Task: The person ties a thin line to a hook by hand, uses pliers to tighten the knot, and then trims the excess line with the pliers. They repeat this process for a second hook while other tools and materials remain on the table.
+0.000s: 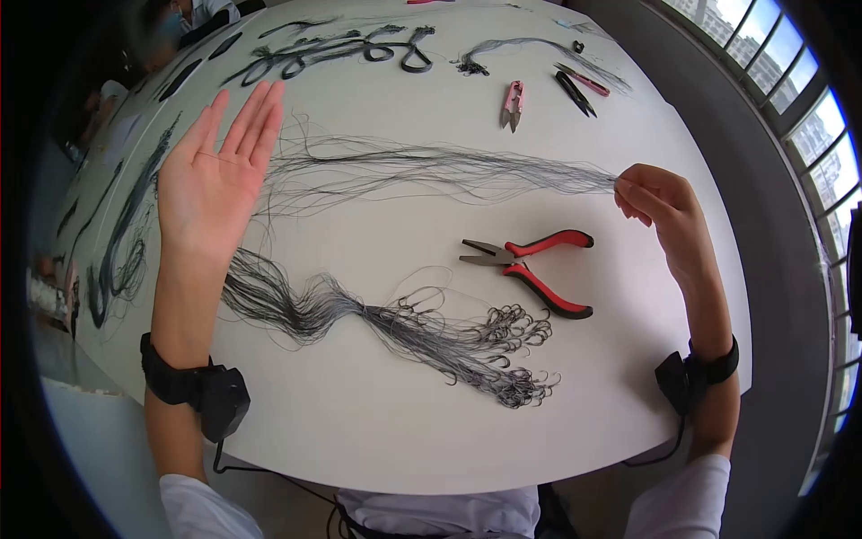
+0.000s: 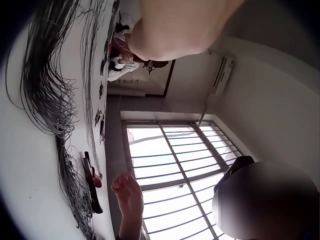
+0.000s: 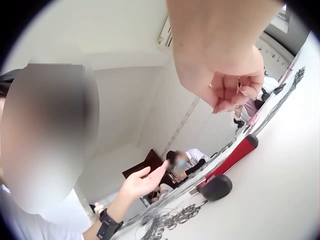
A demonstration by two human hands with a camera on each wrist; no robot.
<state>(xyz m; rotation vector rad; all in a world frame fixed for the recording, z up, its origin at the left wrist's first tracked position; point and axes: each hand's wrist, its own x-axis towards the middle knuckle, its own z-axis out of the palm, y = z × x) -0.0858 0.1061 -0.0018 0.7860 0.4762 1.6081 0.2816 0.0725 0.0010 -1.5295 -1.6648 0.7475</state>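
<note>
My left hand (image 1: 215, 184) is raised over the left of the table, palm up with straight fingers. A thin line crosses its fingers, and a loose spread of thin dark fishing lines (image 1: 431, 162) runs from beside it to the right. At the far end of these lines, my right hand (image 1: 663, 199) pinches their gathered tips between thumb and curled fingers. Below lies a bundle of fishing lines (image 1: 301, 310), gathered at its middle, with a cluster of fish hooks (image 1: 521, 386) at its right end. The left wrist view shows this bundle (image 2: 50, 95) too.
Red-handled pliers (image 1: 530, 260) lie between the lines and the hooks. Pink snips (image 1: 513, 106) and black snips (image 1: 575, 93) are farther back. More dark line bundles (image 1: 341, 54) lie at the back and left (image 1: 130, 229). Barred windows flank the right side; other people sit far left.
</note>
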